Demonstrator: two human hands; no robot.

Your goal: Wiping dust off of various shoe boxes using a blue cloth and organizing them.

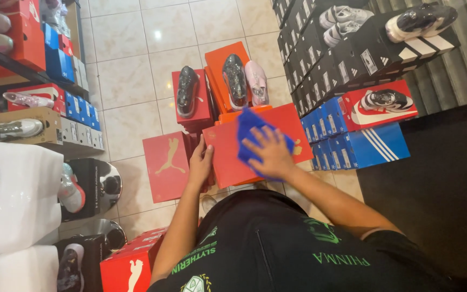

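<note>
A large red shoe box (228, 154) lies flat in front of me on a stack. My left hand (201, 161) grips its left edge. A blue cloth (252, 135) is spread on the lid, and my right hand (270, 152) presses down on it with fingers splayed. Beside the left hand stands another red box (166, 165) with a leaping-cat logo.
Behind the box, a dark shoe (186, 91) sits on a red box, and a dark shoe (235, 80) and a pink shoe (257, 81) on orange boxes. Black and blue box stacks (347, 59) with shoes rise at right. Shelves (22, 70) of boxes stand at left, on a tiled floor (131, 70).
</note>
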